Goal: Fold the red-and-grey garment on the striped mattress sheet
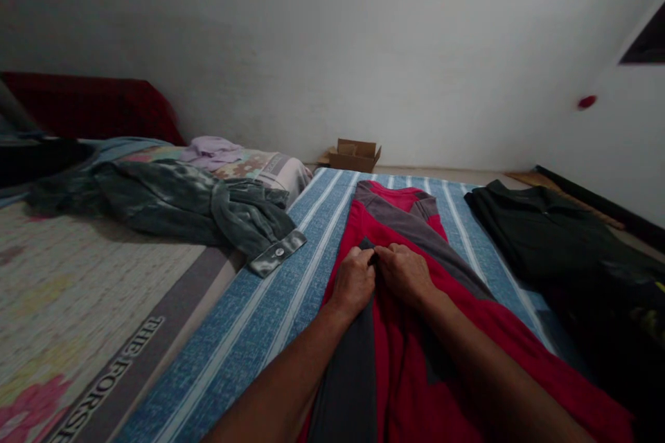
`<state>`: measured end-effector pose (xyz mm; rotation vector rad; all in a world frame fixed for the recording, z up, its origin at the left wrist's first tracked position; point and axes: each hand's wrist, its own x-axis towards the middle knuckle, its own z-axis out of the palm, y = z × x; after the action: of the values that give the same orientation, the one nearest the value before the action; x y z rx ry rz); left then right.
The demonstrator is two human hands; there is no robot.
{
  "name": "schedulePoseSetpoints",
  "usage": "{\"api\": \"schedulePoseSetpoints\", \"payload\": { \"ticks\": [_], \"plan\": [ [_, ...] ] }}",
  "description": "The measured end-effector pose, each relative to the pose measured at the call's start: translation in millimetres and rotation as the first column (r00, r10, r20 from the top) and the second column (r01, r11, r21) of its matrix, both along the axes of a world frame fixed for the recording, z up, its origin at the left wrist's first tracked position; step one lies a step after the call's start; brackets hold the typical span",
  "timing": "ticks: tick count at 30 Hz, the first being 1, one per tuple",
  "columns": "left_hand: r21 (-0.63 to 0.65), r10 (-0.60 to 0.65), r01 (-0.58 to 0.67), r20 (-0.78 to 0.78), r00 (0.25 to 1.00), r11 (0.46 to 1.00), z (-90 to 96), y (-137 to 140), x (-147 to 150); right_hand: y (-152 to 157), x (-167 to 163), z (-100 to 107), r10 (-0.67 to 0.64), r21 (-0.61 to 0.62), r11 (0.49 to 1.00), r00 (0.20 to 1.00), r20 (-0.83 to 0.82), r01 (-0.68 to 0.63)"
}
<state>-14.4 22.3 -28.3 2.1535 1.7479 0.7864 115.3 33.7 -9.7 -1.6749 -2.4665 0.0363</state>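
Our L hand (355,279) & R hand (404,271), fingers curled, pinch red/gray garment (395,349) btwn them; dark clothes (540,232) to R.

The garment (389,332) is red with dark grey panels. It lies lengthwise on the blue striped cloth (249,311), neckline at the far end, the near part spreading wide to the right. Its middle is bunched, pinched up between both hands, with loose folds below.
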Motion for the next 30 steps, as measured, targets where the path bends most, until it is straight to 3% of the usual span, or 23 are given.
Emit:
{"api": "schedulePoseSetpoints", "payload": {
  "ticks": [4,10,14,18,21,25,30],
  "plan": [
    [0.009,-0.030,0.032,-0.157,0.987,0.999,8.6,-9,-1,2,0,-2,-0.017,-0.024,1.000,1.000,-0.014,0.017],
    [-0.208,-0.192,0.123,-0.357,0.914,0.970,-0.6,-16,-3,6,3,-5,-0.005,-0.042,0.999,0.993,-0.116,0.001],
    [-0.194,-0.178,0.106,-0.405,0.897,0.975,-6.1,-16,-3,4,9,-1,-0.015,-0.042,0.999,0.967,-0.254,0.004],
    [-0.149,-0.167,0.117,-0.385,0.908,0.982,1.7,-11,-4,-9,32,12,-0.122,0.031,0.990,0.944,-0.306,0.138],
    [-0.067,-0.157,0.142,-0.364,0.918,0.988,11.0,-3,-5,-22,61,22,-0.256,0.050,0.959,0.932,-0.257,0.277],
    [0.042,-0.122,0.147,-0.363,0.924,0.988,10.4,5,-5,-44,108,23,-0.447,-0.028,0.894,0.886,-0.126,0.447],
    [-0.111,-0.166,0.132,-0.408,0.898,0.985,-4.5,8,-2,-76,153,-3,-0.587,-0.172,0.801,0.809,-0.031,0.574]
  ]
}}
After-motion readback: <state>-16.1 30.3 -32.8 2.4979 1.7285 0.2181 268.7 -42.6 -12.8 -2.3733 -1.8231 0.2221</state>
